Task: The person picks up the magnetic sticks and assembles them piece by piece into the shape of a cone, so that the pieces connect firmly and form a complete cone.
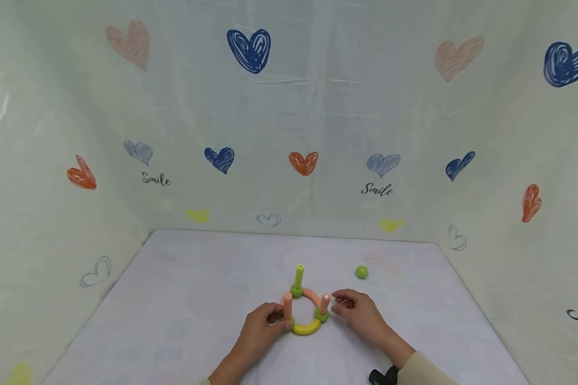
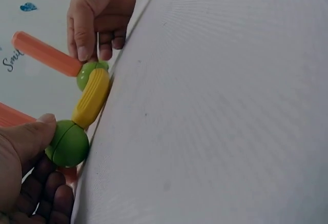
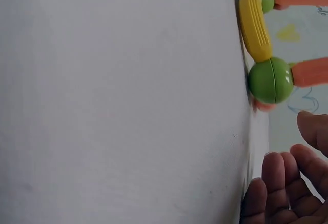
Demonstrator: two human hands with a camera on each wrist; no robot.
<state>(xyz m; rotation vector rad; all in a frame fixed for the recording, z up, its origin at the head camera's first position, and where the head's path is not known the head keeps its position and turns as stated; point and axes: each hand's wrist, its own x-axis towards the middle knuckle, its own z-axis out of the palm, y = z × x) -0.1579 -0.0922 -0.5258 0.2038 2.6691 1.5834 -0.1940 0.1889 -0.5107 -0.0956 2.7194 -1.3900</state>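
A small toy ring of curved bars and green ball joints lies on the table between the hands. Its near side is a yellow curved bar (image 1: 306,328); orange bars form the far side. Two orange rods (image 1: 288,306) and one yellow-green rod (image 1: 299,275) stand up from the joints. At the near-left joint, a green ball (image 2: 68,143), my left hand (image 1: 257,332) pinches with the thumb on top and fingers below. Beside the right green ball (image 3: 270,80) my right hand (image 1: 361,316) hovers with loosely bent fingers, holding nothing, a small gap between.
A loose green ball (image 1: 362,272) lies farther back on the white table (image 1: 173,299), right of the ring. Some black object (image 1: 383,377) shows by the right sleeve. White curtains with printed hearts (image 1: 303,163) enclose the table at the back and sides.
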